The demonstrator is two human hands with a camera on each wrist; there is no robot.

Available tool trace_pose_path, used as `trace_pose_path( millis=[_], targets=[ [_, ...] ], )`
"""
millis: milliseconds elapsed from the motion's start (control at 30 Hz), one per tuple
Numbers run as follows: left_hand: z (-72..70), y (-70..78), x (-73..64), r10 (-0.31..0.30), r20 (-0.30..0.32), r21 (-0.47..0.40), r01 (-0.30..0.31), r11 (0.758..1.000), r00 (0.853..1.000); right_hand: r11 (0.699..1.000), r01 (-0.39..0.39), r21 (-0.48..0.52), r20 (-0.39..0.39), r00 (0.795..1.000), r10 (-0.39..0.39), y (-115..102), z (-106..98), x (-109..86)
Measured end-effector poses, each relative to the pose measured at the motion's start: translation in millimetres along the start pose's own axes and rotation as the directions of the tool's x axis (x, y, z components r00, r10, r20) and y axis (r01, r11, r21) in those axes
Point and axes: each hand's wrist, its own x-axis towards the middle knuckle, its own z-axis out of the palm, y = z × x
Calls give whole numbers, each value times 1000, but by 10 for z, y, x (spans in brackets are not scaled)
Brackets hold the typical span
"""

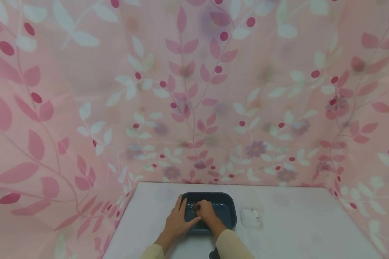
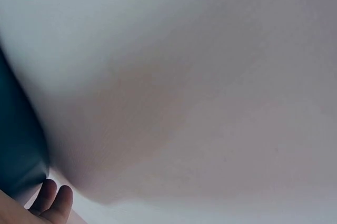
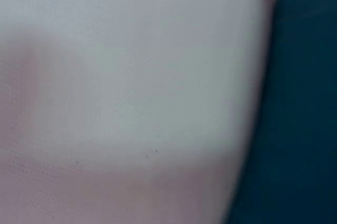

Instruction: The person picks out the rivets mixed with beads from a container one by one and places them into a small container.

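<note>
A dark blue rectangular basin (image 1: 228, 212) stands on the white table. My left hand (image 1: 178, 219) lies along its left side, fingers extended at the left rim and the thumb stretched over the near part. In the left wrist view, two fingertips (image 2: 62, 203) show beside the basin's outer wall (image 2: 18, 134). Reaching inside, my right hand (image 1: 205, 211) has bent fingers down by several small shiny ring-like pieces (image 1: 192, 206) in the left part. Its fingertips are shaded, and I cannot tell whether they pinch a piece. The right wrist view shows only the basin's outer wall (image 3: 300, 103).
Right of the basin sits a small clear container (image 1: 251, 218) with tiny silvery bits in it. The white table (image 1: 298, 223) reaches back to a pink leaf-patterned cloth (image 1: 194, 90) that hangs behind and at both sides. A black object (image 1: 214, 254) shows beside the right sleeve.
</note>
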Motion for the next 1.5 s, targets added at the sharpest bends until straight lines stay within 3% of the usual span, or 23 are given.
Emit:
trace_pose_path(
  millis=[200, 367, 533, 900, 1167, 1367, 1500],
  targets=[
    [-22, 23, 37, 3, -6, 1, -3, 1000, 1000, 999, -13, -41, -10, 1000, 13, -1, -42, 21],
    [1, 10, 23, 18, -9, 15, -18, 1000, 1000, 990, -60, -124, 46, 997, 66, -60, -80, -24],
    [-1, 0, -21, 20, -19, 21, -20, 1000, 1000, 981, -72, -182, 54, 995, 83, -98, -96, -82],
    [-8, -1, -31, -1, -1, 36, 1, 999, 1000, 1000, -23, -9, 93, 995, 24, 82, -96, -118],
    [21, 1, -13, 11, -9, 30, -11, 999, 1000, 1000, -12, 0, 118, 993, 12, 113, -157, -136],
    [41, -37, -32, -7, -18, 20, 8, 1000, 1000, 997, -14, 79, 154, 988, 2, 125, -205, -148],
    [32, -41, -18, -7, -15, 15, 7, 1000, 1000, 994, 12, 109, 118, 993, -25, 121, -283, -130]
  ],
)
